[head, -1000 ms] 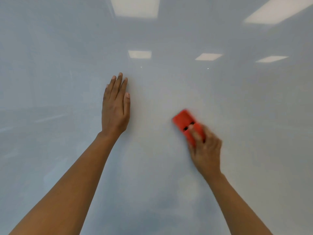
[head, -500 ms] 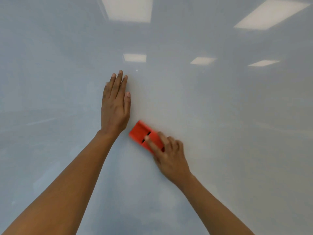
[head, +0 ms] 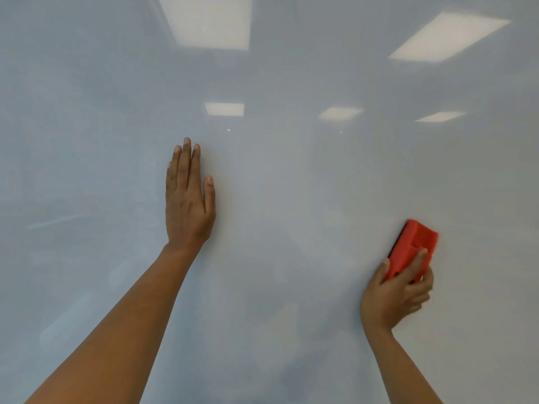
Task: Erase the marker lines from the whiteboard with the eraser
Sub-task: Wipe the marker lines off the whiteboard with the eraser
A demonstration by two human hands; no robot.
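Observation:
The glossy whiteboard [head: 291, 176] fills the whole view, and I see no marker lines on it, only faint smudges. My left hand [head: 188, 199] lies flat against the board with straight fingers, left of centre. My right hand [head: 393, 295] grips a red eraser [head: 412, 243] at the right, its pad side against the board and its top end tilted up to the right. My fingers wrap over the eraser's lower half.
Ceiling light panels reflect in the board, such as one at the top [head: 210, 21]. Pale wiped patches show low on the board [head: 262, 330]. No board edge or tray is in view.
My right hand swept the eraser left until it was close to my left wrist, then far to the right. My left hand stayed flat on the board.

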